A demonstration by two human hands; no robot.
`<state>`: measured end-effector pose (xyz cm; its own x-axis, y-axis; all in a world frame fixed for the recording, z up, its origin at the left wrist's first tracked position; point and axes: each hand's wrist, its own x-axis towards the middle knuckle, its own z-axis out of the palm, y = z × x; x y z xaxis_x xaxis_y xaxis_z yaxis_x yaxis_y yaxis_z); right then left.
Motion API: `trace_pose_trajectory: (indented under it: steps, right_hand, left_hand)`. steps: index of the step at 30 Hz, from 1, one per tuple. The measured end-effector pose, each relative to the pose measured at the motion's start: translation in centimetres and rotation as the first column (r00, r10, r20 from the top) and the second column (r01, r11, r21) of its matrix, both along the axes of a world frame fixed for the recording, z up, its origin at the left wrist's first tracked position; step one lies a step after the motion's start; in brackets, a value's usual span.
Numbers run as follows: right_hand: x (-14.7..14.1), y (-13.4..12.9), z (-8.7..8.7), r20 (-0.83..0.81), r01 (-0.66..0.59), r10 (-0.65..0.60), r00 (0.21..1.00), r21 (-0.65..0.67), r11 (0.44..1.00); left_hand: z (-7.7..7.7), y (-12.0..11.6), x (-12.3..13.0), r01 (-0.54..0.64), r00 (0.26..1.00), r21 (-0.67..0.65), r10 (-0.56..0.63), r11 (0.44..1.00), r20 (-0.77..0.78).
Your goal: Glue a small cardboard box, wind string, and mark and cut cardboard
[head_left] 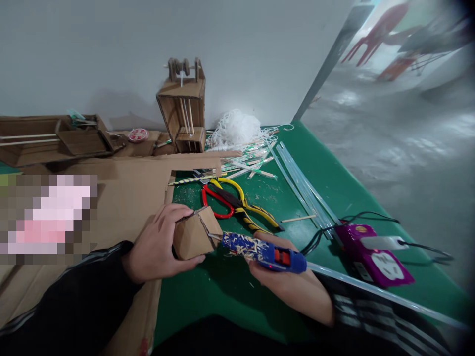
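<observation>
A small cardboard box (pixel 193 236) is held between the thumb and fingers of my left hand (pixel 158 247), above the edge of the large cardboard sheet. My right hand (pixel 276 269) is wrapped round a blue glue gun (pixel 265 252) dotted with wood-coloured shavings. The gun's nozzle touches or nearly touches the right side of the small box. A long clear glue stick (pixel 356 282) sticks out of the gun's rear. Just beyond the hands lie red-handled scissors (pixel 218 201) and yellow-and-black pliers (pixel 256 210).
A tall cardboard structure (pixel 181 113) stands against the wall, near white string (pixel 237 127) and wrapped sticks. Clear glue sticks (pixel 306 185) and a purple power strip (pixel 373 254) lie at the right. Another cardboard box (pixel 33 143) lies at the left.
</observation>
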<state>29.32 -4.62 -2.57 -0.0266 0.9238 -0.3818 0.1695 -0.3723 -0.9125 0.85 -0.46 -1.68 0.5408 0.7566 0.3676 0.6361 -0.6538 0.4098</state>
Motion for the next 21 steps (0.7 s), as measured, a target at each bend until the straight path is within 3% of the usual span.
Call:
trace_pose_trajectory:
  steps: [10, 21]
  right_hand:
    - [-1.3, -1.2, 1.5, 0.174, -0.053, 0.040, 0.984, 0.068, 0.996]
    - [-1.9, -1.0, 2.9, 0.143, -0.132, 0.123, 0.982, 0.057, 0.990]
  left_hand:
    - [0.0, 0.0, 0.0, -0.009, 1.000, 0.000, 0.009, 1.000, 0.007]
    - [-0.3, 0.1, -0.1, -0.026, 1.000, -0.008, 0.026, 1.000, 0.001]
